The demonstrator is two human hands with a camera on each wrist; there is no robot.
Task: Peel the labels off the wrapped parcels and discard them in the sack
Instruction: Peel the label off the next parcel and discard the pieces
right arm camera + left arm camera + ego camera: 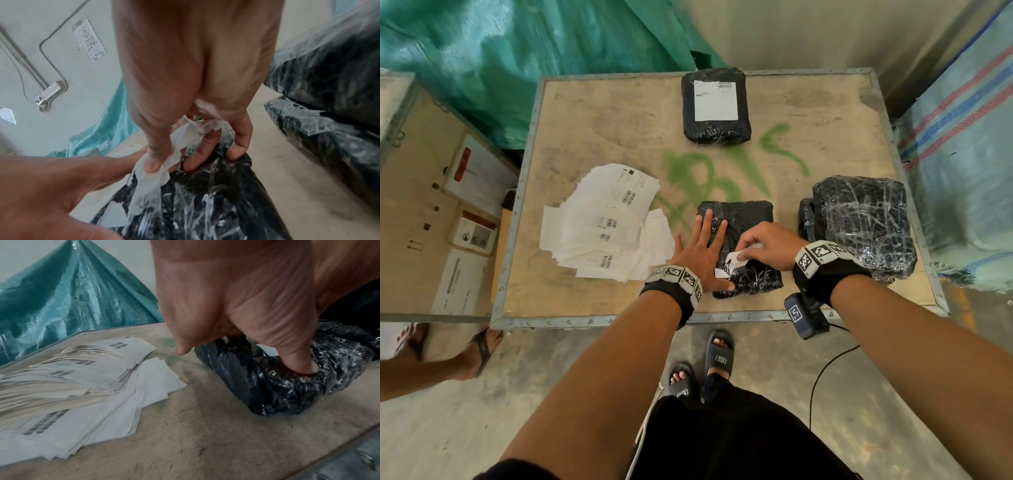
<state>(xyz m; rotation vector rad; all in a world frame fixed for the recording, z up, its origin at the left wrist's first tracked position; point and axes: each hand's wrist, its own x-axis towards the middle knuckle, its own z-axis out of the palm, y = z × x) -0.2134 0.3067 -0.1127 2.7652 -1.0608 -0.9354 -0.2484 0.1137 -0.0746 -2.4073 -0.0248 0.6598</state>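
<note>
A black plastic-wrapped parcel (743, 236) lies near the table's front edge. My left hand (700, 246) lies flat on its left side with straight fingers, the thumb (304, 363) pressing into the wrap. My right hand (751, 245) pinches a crumpled white label (734, 261) that is partly lifted off the parcel; in the right wrist view the thumb (153, 165) clamps the torn paper (148, 181) against the fingers. A second parcel (715, 130) at the far edge carries a whole white label (715, 100). A larger wrapped parcel (859, 222) sits at the right.
A fanned pile of peeled white labels (602, 222) lies on the wooden table (592, 130) at the left. A green sack (482, 51) hangs behind the table, a striped woven sack (969, 154) stands at the right. Another person's sandalled foot (482, 346) stands left of the table.
</note>
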